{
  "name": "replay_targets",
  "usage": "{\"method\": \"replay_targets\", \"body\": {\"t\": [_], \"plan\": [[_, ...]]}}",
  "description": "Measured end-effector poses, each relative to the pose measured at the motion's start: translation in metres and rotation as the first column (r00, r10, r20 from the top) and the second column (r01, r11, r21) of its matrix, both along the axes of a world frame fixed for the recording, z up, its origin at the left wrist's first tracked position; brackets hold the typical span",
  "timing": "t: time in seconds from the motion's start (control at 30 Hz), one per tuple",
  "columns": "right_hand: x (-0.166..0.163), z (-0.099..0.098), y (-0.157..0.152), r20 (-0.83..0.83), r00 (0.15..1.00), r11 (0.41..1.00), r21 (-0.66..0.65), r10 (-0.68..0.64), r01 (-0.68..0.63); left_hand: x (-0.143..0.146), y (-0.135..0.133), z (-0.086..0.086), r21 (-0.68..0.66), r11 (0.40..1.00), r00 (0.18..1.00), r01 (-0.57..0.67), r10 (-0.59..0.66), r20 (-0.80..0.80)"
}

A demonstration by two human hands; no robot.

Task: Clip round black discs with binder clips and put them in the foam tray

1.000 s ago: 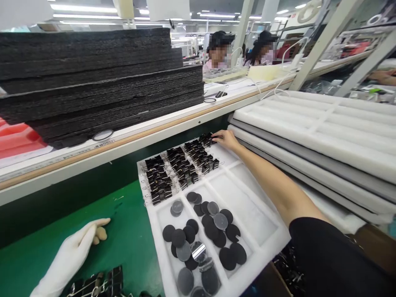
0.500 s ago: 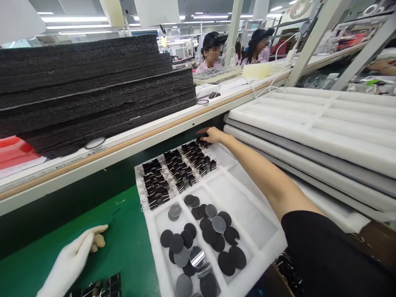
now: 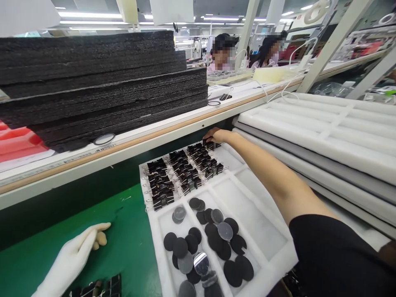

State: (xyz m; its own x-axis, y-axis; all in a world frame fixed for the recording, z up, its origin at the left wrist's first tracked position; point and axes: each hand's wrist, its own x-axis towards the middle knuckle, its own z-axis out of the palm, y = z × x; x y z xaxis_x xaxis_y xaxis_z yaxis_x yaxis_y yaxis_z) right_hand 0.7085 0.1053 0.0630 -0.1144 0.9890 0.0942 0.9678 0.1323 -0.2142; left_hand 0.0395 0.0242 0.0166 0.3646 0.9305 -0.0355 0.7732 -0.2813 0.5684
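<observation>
Binder clips (image 3: 185, 173), black bodies with bright wire handles, are lying packed in three rows in the far compartments of a white foam tray (image 3: 266, 231). Each row is running its long axis from the near left of the tray toward the far right, and the wire handles are pointing out sideways from the rows. The right hand (image 3: 218, 136), bare, is reaching to the far end of the right-most row; its fingers (image 3: 209, 140) are curling down onto the last clip there, and whether they are pinching it cannot be told from this angle. Black and grey round discs (image 3: 210, 243), some mirror-bright, are lying loose in the tray compartments nearer than those fingers.

The left hand (image 3: 72, 260), in a white glove, is resting on the green bench (image 3: 130, 235) well to the left of the tray, its fingers pressed together and stretched flat, holding nothing. More black clips (image 3: 105, 285) are lying just beside it at the near edge.

Stacked black foam sheets (image 3: 99, 82) are sitting on the shelf above. A label on the shelf edge is too small to read.
</observation>
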Motion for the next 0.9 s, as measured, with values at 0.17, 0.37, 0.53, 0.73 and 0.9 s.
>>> {"method": "replay_targets", "body": {"t": [0.17, 0.37, 0.53, 0.73, 0.9], "plan": [[0.003, 0.000, -0.004, 0.041, 0.999, 1.000, 0.013, -0.008, 0.008, 0.003, -0.004, 0.004, 0.004, 1.000, 1.000, 0.008, -0.008, -0.027], [-0.002, -0.007, -0.005, 0.092, 0.995, 0.998, 0.042, -0.046, 0.042, 0.003, -0.004, 0.002, 0.020, 1.000, 1.000, 0.006, -0.005, -0.026], [-0.005, -0.011, -0.008, 0.107, 0.991, 0.996, 0.054, -0.075, 0.070, 0.003, -0.004, 0.002, 0.027, 1.000, 1.000, 0.015, -0.015, -0.019], [-0.003, -0.006, -0.008, 0.033, 0.995, 0.994, -0.044, -0.096, 0.097, 0.005, -0.005, 0.004, 0.012, 1.000, 1.000, 0.021, -0.021, -0.021], [-0.014, 0.001, 0.000, 0.033, 0.989, 0.981, -0.125, -0.144, 0.147, 0.004, -0.003, 0.002, 0.002, 1.000, 1.000, 0.025, -0.025, -0.009]]}}
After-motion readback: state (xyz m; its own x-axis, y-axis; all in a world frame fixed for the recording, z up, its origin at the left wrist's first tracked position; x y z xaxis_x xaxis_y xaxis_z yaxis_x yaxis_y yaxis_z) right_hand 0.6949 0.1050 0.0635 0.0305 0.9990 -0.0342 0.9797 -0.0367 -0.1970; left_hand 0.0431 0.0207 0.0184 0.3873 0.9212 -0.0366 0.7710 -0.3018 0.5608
